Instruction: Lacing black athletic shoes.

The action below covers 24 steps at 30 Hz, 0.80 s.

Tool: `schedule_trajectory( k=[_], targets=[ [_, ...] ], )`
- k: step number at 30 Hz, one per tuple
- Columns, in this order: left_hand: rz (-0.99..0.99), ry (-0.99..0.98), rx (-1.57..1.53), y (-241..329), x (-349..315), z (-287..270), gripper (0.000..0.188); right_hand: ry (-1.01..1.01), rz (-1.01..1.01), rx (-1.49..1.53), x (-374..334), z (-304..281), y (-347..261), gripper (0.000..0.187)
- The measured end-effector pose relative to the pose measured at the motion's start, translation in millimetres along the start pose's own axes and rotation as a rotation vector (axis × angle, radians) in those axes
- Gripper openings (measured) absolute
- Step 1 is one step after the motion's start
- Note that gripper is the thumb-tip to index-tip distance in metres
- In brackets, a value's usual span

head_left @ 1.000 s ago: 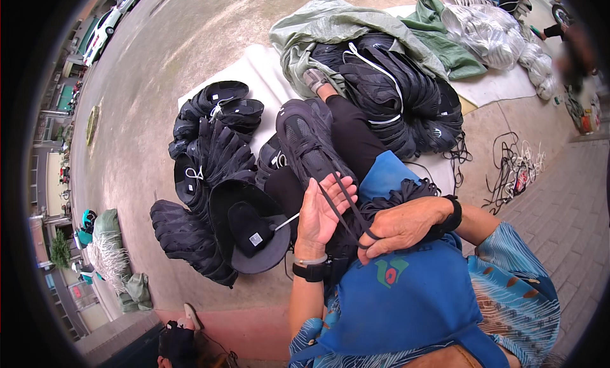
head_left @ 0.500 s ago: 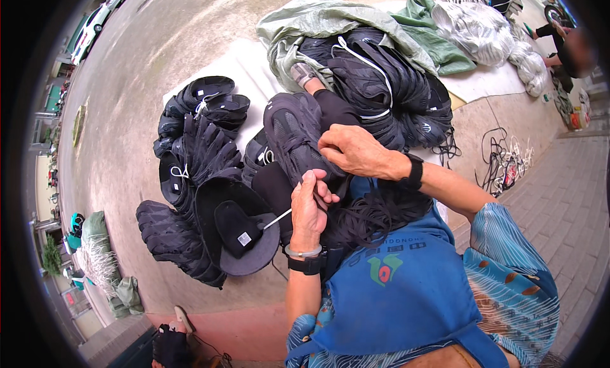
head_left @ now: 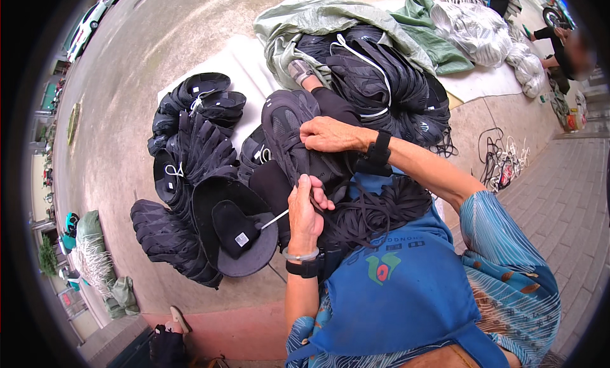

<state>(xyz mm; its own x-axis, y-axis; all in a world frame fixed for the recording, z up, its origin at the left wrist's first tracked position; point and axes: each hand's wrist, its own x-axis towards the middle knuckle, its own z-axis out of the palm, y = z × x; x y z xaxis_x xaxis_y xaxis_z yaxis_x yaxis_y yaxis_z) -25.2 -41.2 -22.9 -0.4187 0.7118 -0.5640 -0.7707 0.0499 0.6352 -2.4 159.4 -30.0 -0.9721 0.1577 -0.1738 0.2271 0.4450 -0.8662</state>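
A dark shoe upper (head_left: 289, 123) with a mesh toe lies across my lap, toe pointing away. My right hand (head_left: 337, 136) is closed in a pinch at its lacing, seemingly on a black lace; the fingertips partly hide it. At the shoe's near end is my left hand (head_left: 307, 209), fingers curled around a thin white stick (head_left: 274, 219) that juts out to the lower left. Whether it also grips the upper is hidden. A heap of loose black laces (head_left: 384, 206) rests on the blue apron (head_left: 397, 298) beside my left hand.
Stacked black uppers (head_left: 175, 241) lie on the left, around a dark padded upper (head_left: 235, 225). Another large bundle (head_left: 375, 75) sits ahead under a grey-green sack (head_left: 305, 18). Loose laces (head_left: 502, 158) are on the ground at right. Another person (head_left: 565, 50) is at far right.
My right hand has shifted a little to the left and away along the lacing, and its wrist has turned. My left hand stays near the same place with the stick.
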Motion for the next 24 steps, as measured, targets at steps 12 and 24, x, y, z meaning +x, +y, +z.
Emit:
schedule_trajectory(
  k=[12, 24],
  targets=[
    [0.076, -0.106, 0.544, 5, -26, 9, 0.039, 0.042, 0.331, 0.099, -38, 0, -18, 0.036],
    [0.101, -0.241, 0.755, -4, -18, 25, 0.043, 0.046, 0.124, 0.078, -54, 30, -14, 0.035]
  ],
)
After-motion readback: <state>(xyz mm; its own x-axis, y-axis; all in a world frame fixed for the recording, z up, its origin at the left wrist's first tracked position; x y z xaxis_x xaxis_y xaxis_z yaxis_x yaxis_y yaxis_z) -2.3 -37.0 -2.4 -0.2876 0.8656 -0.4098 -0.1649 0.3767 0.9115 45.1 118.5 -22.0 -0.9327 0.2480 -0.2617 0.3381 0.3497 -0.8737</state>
